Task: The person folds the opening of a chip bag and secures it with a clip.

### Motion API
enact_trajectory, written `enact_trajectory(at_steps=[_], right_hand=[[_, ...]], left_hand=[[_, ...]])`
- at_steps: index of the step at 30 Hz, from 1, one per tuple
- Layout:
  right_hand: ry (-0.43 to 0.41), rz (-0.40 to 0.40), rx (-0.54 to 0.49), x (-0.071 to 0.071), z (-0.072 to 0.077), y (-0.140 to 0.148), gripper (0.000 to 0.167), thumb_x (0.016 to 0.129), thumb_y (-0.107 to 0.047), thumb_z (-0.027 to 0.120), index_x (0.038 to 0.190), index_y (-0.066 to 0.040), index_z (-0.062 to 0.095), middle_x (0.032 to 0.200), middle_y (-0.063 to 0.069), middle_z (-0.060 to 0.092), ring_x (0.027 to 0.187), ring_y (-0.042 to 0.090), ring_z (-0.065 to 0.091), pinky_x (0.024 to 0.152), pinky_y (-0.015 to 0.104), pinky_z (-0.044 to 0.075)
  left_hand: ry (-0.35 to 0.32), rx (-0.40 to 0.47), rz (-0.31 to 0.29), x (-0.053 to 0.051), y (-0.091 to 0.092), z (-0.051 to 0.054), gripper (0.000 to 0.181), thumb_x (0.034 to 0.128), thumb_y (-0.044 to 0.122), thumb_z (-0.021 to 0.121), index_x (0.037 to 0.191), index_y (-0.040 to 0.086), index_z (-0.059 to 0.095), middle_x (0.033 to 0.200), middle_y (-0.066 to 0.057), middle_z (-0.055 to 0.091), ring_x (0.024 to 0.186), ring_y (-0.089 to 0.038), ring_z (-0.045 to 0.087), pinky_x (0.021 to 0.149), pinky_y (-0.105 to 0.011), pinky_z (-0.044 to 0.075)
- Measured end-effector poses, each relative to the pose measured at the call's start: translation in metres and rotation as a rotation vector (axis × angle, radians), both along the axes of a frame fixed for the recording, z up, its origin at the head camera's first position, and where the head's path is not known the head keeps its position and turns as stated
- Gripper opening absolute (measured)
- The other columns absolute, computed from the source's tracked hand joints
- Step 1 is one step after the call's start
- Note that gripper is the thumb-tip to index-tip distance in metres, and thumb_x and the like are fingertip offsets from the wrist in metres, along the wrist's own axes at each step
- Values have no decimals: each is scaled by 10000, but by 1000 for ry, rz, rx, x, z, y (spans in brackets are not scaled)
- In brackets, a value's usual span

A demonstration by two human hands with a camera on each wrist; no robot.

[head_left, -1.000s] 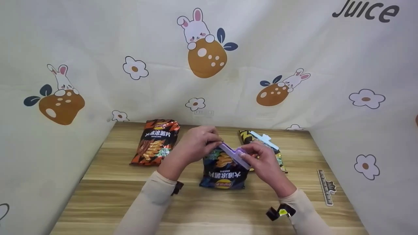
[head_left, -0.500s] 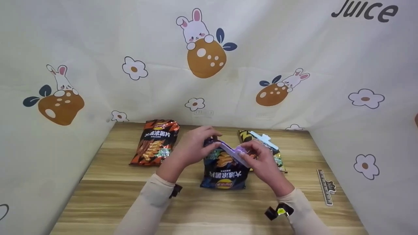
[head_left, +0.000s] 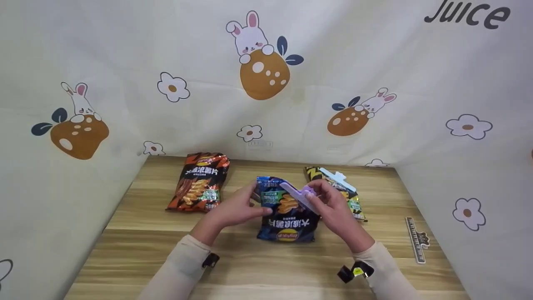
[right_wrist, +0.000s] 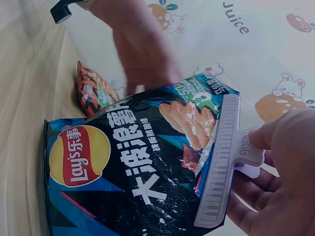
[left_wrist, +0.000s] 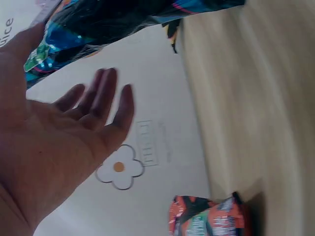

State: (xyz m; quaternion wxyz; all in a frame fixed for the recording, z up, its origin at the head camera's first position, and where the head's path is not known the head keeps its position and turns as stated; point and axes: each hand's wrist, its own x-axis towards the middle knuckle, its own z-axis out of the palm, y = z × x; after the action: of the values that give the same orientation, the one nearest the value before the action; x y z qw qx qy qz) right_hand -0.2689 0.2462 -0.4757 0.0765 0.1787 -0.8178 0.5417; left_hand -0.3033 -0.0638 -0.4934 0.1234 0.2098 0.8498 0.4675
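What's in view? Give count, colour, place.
Table: 1, brown, foreground
Blue bag: 1, navy, table's middle
Red bag: 1, red-black, back left
Yellow bag: 1, yellow-black, back right
Purple clip: 1, purple, on blue bag
Pale clip: 1, light blue, on yellow bag
Loose clip: 1, black-white, right edge
Backdrop: 1, cream, behind table
Devices: 2, black, wrists
Sleeves: 2, cream, forearms
Left hand: 1, at blue bag
Right hand: 1, at purple clip

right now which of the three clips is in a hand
The purple clip on the blue bag, held by the right hand; the light blue clip rests on the yellow bag, and the black-and-white clip lies on the table.
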Motion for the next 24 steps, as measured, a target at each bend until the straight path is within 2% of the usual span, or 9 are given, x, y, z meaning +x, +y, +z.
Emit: enact_trajectory(at_steps=[4,9,15,24], right_hand=[[-4,9,-12,0,-2,-1,147,1131,-185,662,1274,-164,692,1075,49,747,962,262,703,803,331,591],[-14,1,-5,-1,-5,-1,153,1141,-187,641,1290,-188,676,1100,47,752,997,264,706,838,353,590],[1,-17,-13,-2,-5,-2,154,1132,-160,651,1281,-184,683,1101,40,755,996,265,717,839,365,600],[-9,-36,-11,-3,-8,-2,190,1113,-143,681,1303,-143,677,1110,55,746,995,250,709,846,339,613]], left_hand=[[-105,-52,-76,3,0,-19,1105,893,448,930,1693,3,311,1410,-172,650,1328,-386,632,1125,-552,537],[-133,-75,-145,9,4,-36,1062,852,319,976,1657,-13,368,1455,-205,642,1352,-397,622,1184,-565,487],[-84,-60,-147,11,11,-48,1085,823,251,995,1681,49,362,1593,-190,567,1470,-378,547,1255,-553,406],[33,-24,-169,15,19,-63,1158,768,116,1000,1698,100,311,1585,-127,573,1471,-326,540,1278,-512,370]])
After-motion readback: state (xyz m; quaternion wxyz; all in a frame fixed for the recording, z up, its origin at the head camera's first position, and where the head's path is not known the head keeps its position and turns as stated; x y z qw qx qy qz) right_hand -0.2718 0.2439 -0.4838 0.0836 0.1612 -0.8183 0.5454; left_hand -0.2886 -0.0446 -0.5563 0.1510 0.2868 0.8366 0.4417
